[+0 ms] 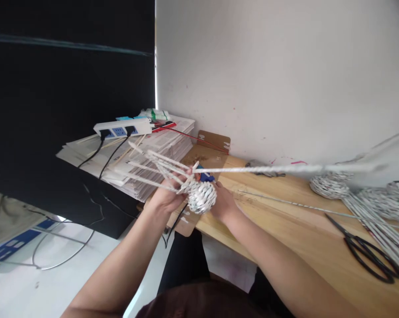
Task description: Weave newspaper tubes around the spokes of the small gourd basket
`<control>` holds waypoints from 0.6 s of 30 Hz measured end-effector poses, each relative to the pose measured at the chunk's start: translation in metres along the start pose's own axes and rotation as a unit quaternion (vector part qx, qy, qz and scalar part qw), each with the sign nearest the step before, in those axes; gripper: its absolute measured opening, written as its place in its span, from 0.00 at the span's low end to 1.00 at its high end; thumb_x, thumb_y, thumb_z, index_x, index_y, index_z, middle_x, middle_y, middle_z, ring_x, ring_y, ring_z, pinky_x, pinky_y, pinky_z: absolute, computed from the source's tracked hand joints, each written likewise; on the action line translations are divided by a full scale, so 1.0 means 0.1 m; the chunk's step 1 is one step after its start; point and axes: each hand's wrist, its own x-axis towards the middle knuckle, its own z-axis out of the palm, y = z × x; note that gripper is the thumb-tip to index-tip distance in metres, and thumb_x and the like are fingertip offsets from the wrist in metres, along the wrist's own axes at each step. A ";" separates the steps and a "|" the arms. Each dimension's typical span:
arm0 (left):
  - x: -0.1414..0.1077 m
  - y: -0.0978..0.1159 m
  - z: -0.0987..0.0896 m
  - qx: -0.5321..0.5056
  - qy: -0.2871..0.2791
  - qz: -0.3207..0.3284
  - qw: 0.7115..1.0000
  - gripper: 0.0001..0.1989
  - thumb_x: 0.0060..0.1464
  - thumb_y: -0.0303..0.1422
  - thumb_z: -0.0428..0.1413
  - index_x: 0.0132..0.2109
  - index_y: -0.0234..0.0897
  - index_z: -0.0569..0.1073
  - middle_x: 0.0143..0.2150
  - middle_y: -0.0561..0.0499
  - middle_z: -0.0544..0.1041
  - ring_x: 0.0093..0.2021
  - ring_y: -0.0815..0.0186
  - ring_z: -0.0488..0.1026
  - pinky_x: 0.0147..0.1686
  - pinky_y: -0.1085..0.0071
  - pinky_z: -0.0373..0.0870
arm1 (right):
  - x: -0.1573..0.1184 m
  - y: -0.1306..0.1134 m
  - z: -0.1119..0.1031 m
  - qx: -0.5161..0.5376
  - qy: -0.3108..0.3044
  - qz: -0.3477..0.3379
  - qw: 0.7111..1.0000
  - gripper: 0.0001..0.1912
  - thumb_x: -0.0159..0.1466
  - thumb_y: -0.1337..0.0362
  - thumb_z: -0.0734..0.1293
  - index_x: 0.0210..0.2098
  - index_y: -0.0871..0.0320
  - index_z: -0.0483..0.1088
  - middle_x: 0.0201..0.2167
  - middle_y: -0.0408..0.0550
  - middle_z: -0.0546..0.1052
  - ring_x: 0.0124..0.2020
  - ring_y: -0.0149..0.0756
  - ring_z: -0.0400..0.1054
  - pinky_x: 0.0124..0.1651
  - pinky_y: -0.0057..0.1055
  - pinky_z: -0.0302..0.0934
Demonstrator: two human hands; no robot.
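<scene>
A round woven piece of white paper strands (202,196) is held up over the table's near left end. My left hand (169,194) is closed round its narrow neck, where several paper rods (146,170) fan out to the left. One long twisted rod (252,169) stretches from the neck far to the right. My right hand (222,201) is at the right side of the woven ball, beside a blue object (205,175); its fingers are mostly hidden behind the ball, so its grip is unclear. A bit of orange shows near the blue object.
Stacked paper (166,150) with a white power strip (123,129) and cables stands at the left. Black scissors (361,247) lie at the right on the wooden table (285,221). Woven pieces (328,185) and a bundle of rods (381,229) are beyond them. A wall rises behind.
</scene>
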 end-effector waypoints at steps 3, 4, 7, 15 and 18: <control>-0.23 0.07 -0.24 0.024 0.018 -0.006 1.000 0.10 0.40 0.27 0.69 0.31 0.31 0.77 0.26 0.51 0.77 0.25 0.69 0.73 0.27 0.75 0.71 | -0.10 0.00 0.04 -0.054 0.008 0.033 0.998 0.26 0.70 0.60 0.58 0.67 0.56 0.59 0.57 0.58 0.72 0.58 0.51 0.63 0.56 0.44 0.61; -0.29 0.09 -0.30 0.038 0.021 -0.010 0.999 0.12 0.40 0.28 0.70 0.32 0.30 0.77 0.27 0.50 0.77 0.25 0.69 0.73 0.26 0.75 0.71 | -0.13 -0.01 0.04 -0.069 0.006 0.029 0.997 0.26 0.71 0.60 0.56 0.68 0.56 0.58 0.55 0.57 0.73 0.57 0.50 0.63 0.55 0.44 0.61; -0.41 0.09 -0.43 0.068 0.032 -0.020 0.997 0.16 0.37 0.30 0.72 0.35 0.30 0.79 0.27 0.49 0.78 0.27 0.67 0.74 0.28 0.73 0.72 | -0.16 -0.03 0.03 -0.102 0.006 0.027 0.994 0.25 0.72 0.58 0.54 0.67 0.51 0.58 0.52 0.54 0.74 0.54 0.48 0.63 0.52 0.43 0.61; -0.31 0.04 -0.58 0.106 0.020 -0.005 0.994 0.15 0.36 0.30 0.72 0.33 0.30 0.79 0.26 0.49 0.78 0.25 0.69 0.72 0.26 0.74 0.69 | -0.13 -0.07 0.05 -0.113 0.008 0.043 0.993 0.25 0.71 0.63 0.56 0.67 0.53 0.59 0.55 0.56 0.73 0.54 0.49 0.63 0.51 0.42 0.61; -0.21 0.04 -0.60 0.107 -0.006 -0.007 0.994 0.16 0.38 0.32 0.71 0.35 0.31 0.78 0.27 0.49 0.77 0.25 0.68 0.73 0.26 0.74 0.68 | -0.28 -0.08 -0.14 -0.047 -0.005 0.049 0.998 0.20 0.68 0.64 0.61 0.58 0.58 0.70 0.51 0.57 0.76 0.51 0.47 0.66 0.53 0.41 0.61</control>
